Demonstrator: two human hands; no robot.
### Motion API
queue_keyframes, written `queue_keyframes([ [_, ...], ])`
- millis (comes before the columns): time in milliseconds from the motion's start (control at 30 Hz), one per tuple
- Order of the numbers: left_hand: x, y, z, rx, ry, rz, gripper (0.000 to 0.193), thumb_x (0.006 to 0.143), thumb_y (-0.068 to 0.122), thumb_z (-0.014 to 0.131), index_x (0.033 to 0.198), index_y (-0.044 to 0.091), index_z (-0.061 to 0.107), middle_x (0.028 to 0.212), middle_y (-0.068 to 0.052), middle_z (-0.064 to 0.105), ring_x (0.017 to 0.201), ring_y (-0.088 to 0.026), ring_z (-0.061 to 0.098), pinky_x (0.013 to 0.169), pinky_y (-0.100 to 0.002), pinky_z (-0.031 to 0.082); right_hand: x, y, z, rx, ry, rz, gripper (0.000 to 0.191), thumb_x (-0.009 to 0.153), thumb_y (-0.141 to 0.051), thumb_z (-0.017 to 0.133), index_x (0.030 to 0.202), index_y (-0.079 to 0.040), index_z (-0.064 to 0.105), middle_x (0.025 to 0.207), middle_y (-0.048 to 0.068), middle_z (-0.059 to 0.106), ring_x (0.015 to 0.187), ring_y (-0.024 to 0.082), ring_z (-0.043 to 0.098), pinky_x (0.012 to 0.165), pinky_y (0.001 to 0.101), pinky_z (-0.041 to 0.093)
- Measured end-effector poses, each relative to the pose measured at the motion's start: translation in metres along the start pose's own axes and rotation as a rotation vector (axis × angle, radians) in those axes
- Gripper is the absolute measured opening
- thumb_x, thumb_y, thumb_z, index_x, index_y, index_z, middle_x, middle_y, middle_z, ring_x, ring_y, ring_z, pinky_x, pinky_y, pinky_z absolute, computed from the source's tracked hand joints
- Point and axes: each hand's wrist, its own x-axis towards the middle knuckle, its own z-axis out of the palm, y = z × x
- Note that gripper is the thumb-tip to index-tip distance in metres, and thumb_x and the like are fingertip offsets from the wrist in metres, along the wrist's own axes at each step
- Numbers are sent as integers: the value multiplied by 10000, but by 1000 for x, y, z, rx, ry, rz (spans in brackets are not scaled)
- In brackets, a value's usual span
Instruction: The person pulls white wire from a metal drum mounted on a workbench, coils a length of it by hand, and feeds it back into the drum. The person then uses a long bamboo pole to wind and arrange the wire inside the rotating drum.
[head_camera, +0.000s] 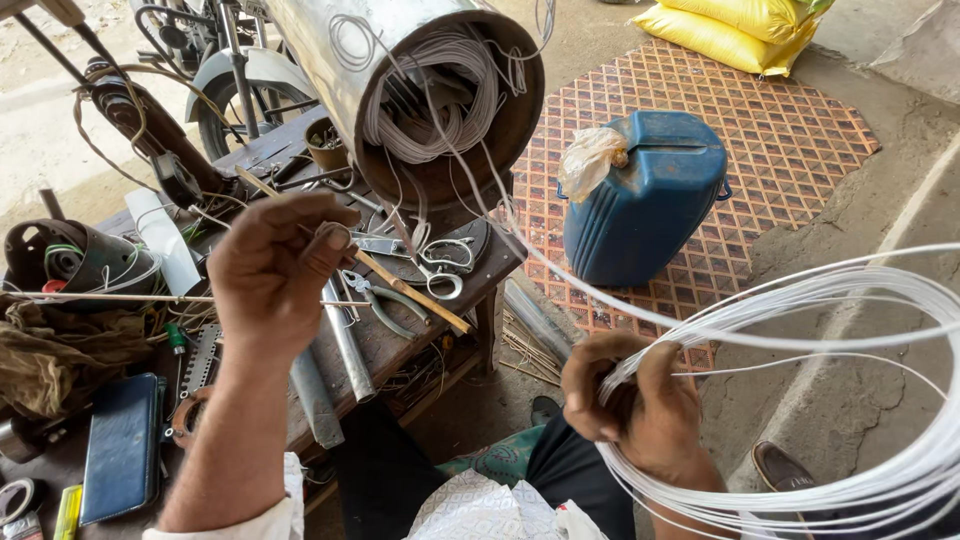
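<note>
Landmark: metal drum (330, 60), laid on its side at the top of the view, open end toward the camera, with white wire looped inside.

- Dark blue wallet (122, 447): found on the workbench (395, 345), far below-left of the drum.
- Left hand (275, 275): raised over the workbench, below-left of the drum's mouth; fingers are curled and a thin strand of the wire is pinched at the fingertips.
- Steel pipes (345, 345): laid side by side on the workbench, directly below the drum.
- Pliers (385, 300) and wooden stick (400, 285): placed just under the drum's mouth.
- White wire coil (850, 400): held as a large multi-turn loop, below-right of the drum; one strand is run up to the drum's mouth.
- Right hand (635, 405): clenched around the gathered turns of the coil.
- Blue plastic jerrycan (645, 195): stood on the patterned mat (790, 150), right of the drum; its spout is covered with a plastic bag.
</note>
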Motion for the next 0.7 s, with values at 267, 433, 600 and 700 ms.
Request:
queue_keyframes([
  [267,17,-10,-18,433,85,262,102,1109,-30,697,1201,-8,660,1116,-142,767,912,-111,767,729,-190,642,19,-22,-8,-35,-14,-57,685,1100,-559,396,1208,56,681,827,180,664,485,125,388,442,289,295],
  [433,28,1,3,364,189,352,193,1089,71,741,1245,0,651,1230,-139,695,1007,-140,765,797,-255,687,21,-25,-10,-69,46,-66,683,1114,-561,401,1213,49,692,817,179,658,493,119,375,456,279,284],
  [600,-20,33,62,844,-33,609,263,929,285,809,1069,102,683,1191,-130,674,1059,-212,683,857,-386,592,20,-22,-8,-109,73,-68,671,1120,-552,418,1215,52,692,804,190,663,483,114,371,443,273,284],
  [700,-27,22,86,824,-311,442,345,954,341,811,1179,104,701,1461,-207,569,1297,-342,616,1044,-460,580,19,-23,-4,-156,72,-94,676,1125,-560,421,1201,55,691,803,191,669,495,116,382,448,273,297],
])
